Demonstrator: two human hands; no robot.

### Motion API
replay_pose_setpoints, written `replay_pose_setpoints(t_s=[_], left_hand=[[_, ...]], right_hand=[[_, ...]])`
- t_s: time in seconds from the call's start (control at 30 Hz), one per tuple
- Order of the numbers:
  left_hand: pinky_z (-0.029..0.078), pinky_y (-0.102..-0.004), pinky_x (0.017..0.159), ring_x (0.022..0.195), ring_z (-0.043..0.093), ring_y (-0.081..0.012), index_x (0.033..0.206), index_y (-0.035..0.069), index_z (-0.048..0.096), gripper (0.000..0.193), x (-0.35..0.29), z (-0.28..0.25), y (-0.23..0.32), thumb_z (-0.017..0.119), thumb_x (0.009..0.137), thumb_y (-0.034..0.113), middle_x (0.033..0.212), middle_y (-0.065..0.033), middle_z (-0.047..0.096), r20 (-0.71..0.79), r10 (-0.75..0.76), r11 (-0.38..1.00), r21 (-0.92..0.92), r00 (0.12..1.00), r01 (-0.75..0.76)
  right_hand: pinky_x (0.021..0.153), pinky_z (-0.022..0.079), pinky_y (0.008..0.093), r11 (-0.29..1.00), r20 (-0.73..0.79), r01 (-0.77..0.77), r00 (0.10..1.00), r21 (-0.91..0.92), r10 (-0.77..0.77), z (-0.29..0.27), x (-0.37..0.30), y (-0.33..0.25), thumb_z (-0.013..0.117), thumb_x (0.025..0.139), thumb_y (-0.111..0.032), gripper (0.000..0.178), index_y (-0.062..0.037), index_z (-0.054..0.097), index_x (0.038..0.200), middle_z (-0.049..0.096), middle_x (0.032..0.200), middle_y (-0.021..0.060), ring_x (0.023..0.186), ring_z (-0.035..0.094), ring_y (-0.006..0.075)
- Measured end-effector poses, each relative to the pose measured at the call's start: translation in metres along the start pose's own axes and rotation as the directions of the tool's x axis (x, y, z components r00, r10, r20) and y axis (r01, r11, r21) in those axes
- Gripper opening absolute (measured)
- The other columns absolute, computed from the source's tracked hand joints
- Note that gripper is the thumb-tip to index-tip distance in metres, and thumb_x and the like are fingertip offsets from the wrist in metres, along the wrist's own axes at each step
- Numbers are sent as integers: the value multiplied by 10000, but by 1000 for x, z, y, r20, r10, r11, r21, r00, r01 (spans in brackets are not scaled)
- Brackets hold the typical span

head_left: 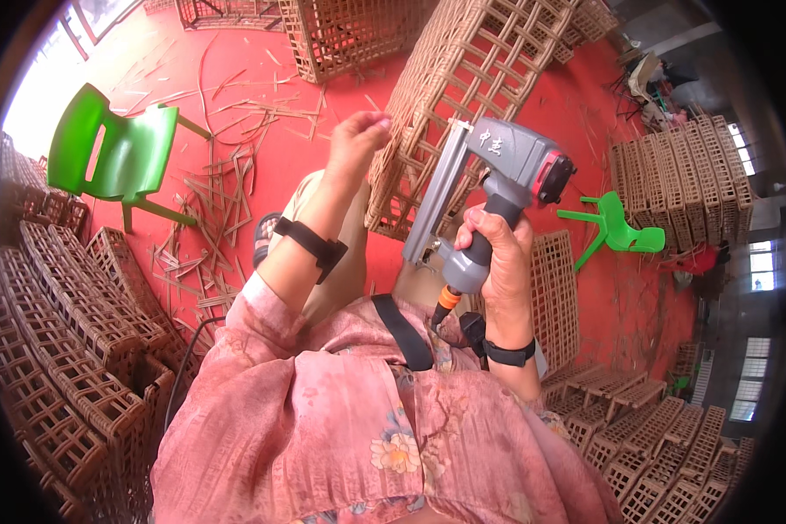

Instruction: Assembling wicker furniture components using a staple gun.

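Observation:
My right hand (502, 249) is wrapped round the black grip of a grey pneumatic staple gun (511, 148), and an orange-collared hose fitting sits at the grip's base. The gun's long magazine slants in front of a woven rattan basket (432, 74) standing before my knees. Near the left side of that basket, my left hand (356, 144) is raised with its fingers curled together in a pinch. What the fingertips hold, if anything, is too small to make out. Whether they touch the weave I cannot tell.
Woven baskets (74, 293) are stacked on the left, with more stacks (686, 175) on the right. Green plastic chairs stand at left (135, 153) and right (620, 229). Cane offcuts (223, 196) litter the red floor (341, 96). A dark hose (183, 371) runs by my left side.

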State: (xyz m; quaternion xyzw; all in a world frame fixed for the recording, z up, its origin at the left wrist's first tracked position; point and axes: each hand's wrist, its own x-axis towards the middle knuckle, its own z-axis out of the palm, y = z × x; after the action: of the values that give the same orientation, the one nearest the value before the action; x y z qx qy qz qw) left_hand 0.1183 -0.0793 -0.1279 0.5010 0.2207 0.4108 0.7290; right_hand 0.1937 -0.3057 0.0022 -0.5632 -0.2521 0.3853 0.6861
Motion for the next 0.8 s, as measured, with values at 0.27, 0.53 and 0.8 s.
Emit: replay_pose_setpoints(t_s=[0.27,0.53,0.8], left_hand=[[549,-338,801,895,675,-218,1160,-55,642,480,-10,25,-13,785,857,289,984,-144,672,-33,172,933,327,985,-152],[557,-336,769,859,696,-228,1098,-40,699,398,-8,43,14,787,853,261,914,-145,654,-114,252,755,645,961,-122],[559,-337,731,811,705,-232,1058,-45,722,322,-5,42,14,771,844,190,909,-144,650,-118,262,786,602,958,-140]], right_hand=[[594,512,265,999,-10,-9,1000,-33,9,5,-1,0,748,839,-140,231,-19,592,959,610,779,41,633,614,119],[595,523,280,999,-6,-13,1000,-48,12,13,0,2,741,832,-103,257,-4,587,1012,598,780,46,624,609,133],[613,504,268,993,22,-6,1000,-121,9,15,7,14,742,841,-122,204,-14,612,956,609,773,24,623,604,106]])
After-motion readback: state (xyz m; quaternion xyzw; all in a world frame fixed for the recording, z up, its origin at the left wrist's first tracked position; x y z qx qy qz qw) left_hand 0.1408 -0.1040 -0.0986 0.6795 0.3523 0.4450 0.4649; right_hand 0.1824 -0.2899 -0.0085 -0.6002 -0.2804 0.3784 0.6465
